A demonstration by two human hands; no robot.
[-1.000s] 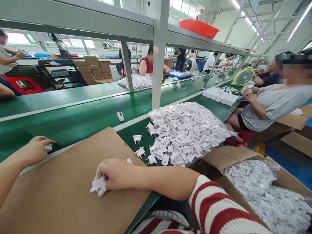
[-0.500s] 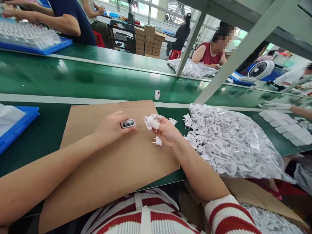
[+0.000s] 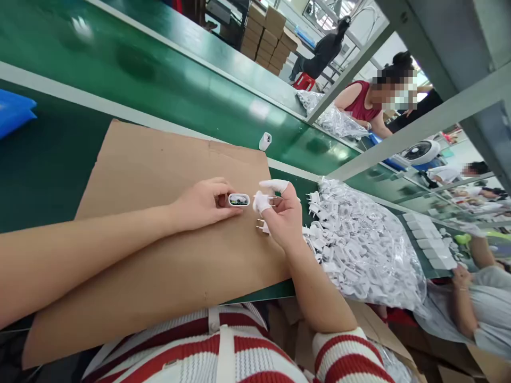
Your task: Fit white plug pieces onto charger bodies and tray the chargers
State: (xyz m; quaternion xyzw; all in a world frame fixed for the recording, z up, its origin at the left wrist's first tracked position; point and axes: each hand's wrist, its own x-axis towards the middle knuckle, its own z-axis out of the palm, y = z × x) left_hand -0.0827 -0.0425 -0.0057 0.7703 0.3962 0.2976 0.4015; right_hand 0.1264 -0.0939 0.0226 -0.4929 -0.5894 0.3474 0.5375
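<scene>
My left hand (image 3: pixel 205 205) is wrapped round a white charger housing (image 3: pixel 239 200). The housing's open oval end faces right and shows a circuit board inside. Just to its right, my right hand (image 3: pixel 285 215) wears white covers on thumb and index finger. It holds a white two-pin plug cap (image 3: pixel 262 202) with metal pins pointing right, partly hidden by the fingers; the index finger is lifted off. A small gap separates cap and housing. Another plug cap (image 3: pixel 263 227) lies on the cardboard sheet (image 3: pixel 159 266) beneath my right hand.
A clear bag (image 3: pixel 367 250) full of white plug caps lies at right, some spilling from its mouth. One white housing (image 3: pixel 265 141) stands on the green belt (image 3: pixel 179 96). A metal post (image 3: pixel 399 143) slants across the right. Co-workers sit beyond the belt and at far right.
The view has turned and tilted. My hands are closer together, bringing the plug cap nearer the housing's open end. My right index finger has lifted away from the cap.
</scene>
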